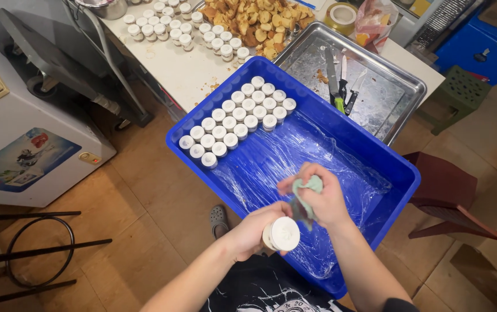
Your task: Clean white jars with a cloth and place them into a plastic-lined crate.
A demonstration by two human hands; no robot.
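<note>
My left hand grips a small jar with a white lid, held over the near end of a blue plastic crate. Against the jar's side my right hand presses a pale green cloth. The crate is lined with clear plastic film. Several more white-lidded jars stand in neat rows at the crate's far left end.
A steel tray with knives lies on the white table beside a pile of fried golden pieces and more jars. A white chest freezer stands left, a dark red stool right, black metal frames lower left.
</note>
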